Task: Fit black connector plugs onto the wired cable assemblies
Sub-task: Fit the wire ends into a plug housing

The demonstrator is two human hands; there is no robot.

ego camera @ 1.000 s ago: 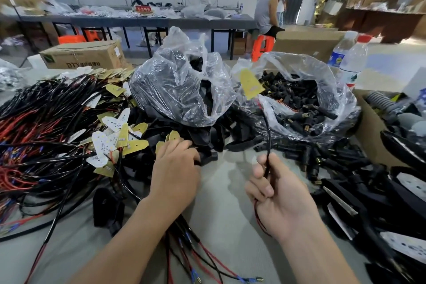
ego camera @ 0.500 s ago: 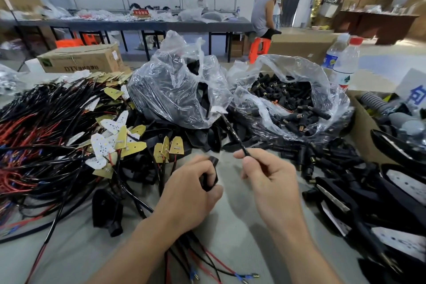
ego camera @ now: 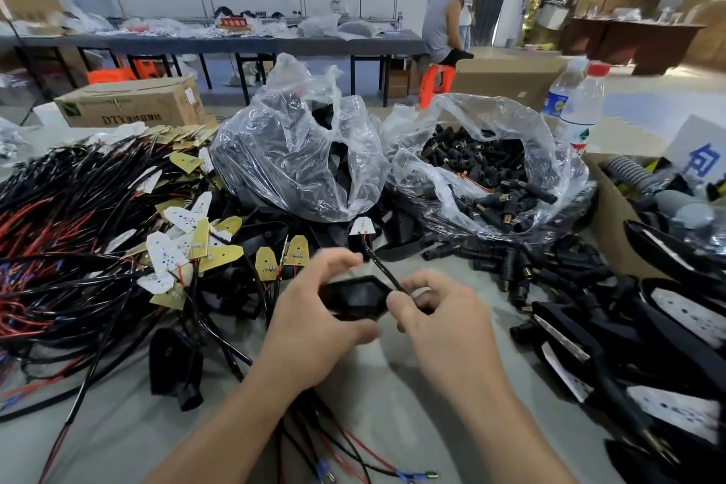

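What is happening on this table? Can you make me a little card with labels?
left grip: holds a black housing
right grip: pinches a black cable next to the housing
cable end: small white board
clear bag on the right: full of black plugs
far left: wire pile, red and black

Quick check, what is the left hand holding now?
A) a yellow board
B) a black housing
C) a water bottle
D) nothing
B: the left hand grips a black housing, while the right hand pinches the cable.
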